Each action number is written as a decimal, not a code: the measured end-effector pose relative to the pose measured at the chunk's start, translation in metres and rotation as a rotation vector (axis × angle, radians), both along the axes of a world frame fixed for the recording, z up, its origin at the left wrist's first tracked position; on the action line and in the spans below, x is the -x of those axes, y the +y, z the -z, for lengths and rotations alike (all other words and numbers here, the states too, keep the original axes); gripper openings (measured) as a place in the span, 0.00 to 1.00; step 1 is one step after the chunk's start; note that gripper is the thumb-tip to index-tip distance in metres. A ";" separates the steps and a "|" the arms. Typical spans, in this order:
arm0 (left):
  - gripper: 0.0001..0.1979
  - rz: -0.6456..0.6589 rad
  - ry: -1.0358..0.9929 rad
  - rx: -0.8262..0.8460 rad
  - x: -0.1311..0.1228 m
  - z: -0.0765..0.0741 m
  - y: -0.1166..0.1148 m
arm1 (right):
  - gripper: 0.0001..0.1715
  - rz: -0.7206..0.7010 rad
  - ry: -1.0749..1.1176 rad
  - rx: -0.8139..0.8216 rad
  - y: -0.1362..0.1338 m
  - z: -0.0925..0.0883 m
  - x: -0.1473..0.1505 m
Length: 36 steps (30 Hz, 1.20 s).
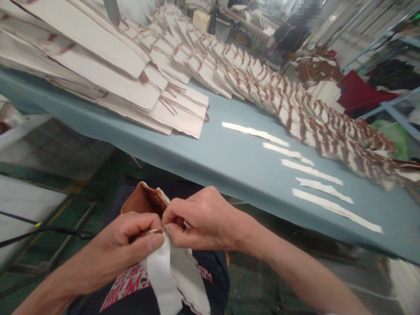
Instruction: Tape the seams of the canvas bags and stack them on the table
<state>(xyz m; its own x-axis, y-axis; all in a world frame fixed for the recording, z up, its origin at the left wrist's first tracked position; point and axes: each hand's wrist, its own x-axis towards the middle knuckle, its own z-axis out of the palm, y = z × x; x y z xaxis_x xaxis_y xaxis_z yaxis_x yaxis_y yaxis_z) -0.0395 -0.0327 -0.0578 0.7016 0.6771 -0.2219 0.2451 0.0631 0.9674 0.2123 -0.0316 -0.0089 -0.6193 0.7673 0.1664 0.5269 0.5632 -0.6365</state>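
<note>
A cream fabric piece (192, 273) with brown lining lies bunched over my lap, its brown side (136, 202) standing up behind my fingers. My left hand (138, 238) is closed on the edge of this fabric piece, thumb on top. A white cloth strip (160, 275) hangs down from under that thumb. Close against it, my right hand (197, 218) is closed in a pinch at the same edge. What lies between the right fingertips is mostly hidden.
Several white strips (336, 210) lie spaced out on the blue-covered table (210, 162). Stacked cream fabric pieces (114, 83) with brown ties lie at left. A long overlapping row of cream-and-brown pieces (262, 83) runs along the far side. A person (292, 35) is in the background.
</note>
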 end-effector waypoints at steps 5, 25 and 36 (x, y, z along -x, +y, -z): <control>0.27 0.006 -0.017 0.012 0.000 0.001 0.000 | 0.06 0.009 0.249 0.481 0.005 0.009 -0.001; 0.22 -0.171 0.030 -0.333 -0.011 -0.010 -0.004 | 0.12 -0.017 0.269 0.551 0.007 -0.014 -0.004; 0.19 -0.409 0.122 -0.538 -0.039 -0.009 -0.001 | 0.12 0.205 0.152 0.590 0.005 -0.012 0.007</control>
